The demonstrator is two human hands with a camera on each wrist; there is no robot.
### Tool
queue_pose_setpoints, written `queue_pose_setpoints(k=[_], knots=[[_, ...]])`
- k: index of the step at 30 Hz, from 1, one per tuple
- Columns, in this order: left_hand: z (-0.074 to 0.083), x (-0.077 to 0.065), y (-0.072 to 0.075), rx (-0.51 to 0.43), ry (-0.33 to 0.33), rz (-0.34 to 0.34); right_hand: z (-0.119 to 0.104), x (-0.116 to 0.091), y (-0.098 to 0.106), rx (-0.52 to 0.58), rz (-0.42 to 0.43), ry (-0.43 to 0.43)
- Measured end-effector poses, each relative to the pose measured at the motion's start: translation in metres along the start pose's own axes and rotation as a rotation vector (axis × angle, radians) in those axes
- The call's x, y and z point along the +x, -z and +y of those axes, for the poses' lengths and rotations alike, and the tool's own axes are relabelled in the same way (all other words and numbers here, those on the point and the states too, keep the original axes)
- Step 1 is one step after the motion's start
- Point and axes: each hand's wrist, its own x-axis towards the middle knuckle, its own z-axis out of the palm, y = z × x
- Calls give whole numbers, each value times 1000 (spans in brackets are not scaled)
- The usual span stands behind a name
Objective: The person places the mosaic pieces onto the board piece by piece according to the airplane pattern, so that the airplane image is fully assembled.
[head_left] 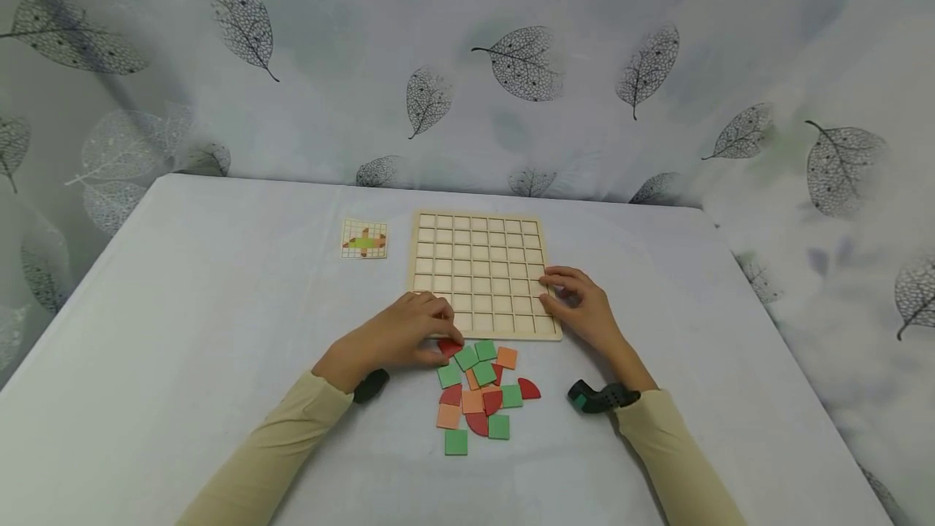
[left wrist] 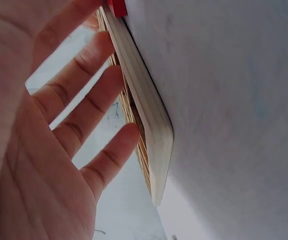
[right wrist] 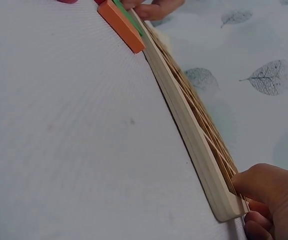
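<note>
Closest to us, two tan sleeves reach over a white-clothed surface, on which we see a wooden grid board lying flat beyond the wrists. We see the right hand grasping its right edge and the left hand resting fingers on its near edge, with a pattern card just left of the board. Nearer us lie green squares, orange squares and red quarter-circles, some overlapping, one between left thumb and index finger, though we cannot tell whether it is pinched.
</note>
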Motion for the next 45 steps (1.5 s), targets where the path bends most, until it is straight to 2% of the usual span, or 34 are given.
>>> queue_pose_setpoints(k=[15, 28, 35, 45], knots=[[1, 2, 1, 4, 0, -9, -1, 0, 1, 13, -1, 24], [0, 7, 3, -46, -4, -32, 3, 0, 3, 33, -10, 45], [1, 11, 8, -32, -16, -39, 3, 0, 2, 43, -11, 19], [2, 20, 9, -51, -52, 4, 5, 0, 3, 41, -9, 39]])
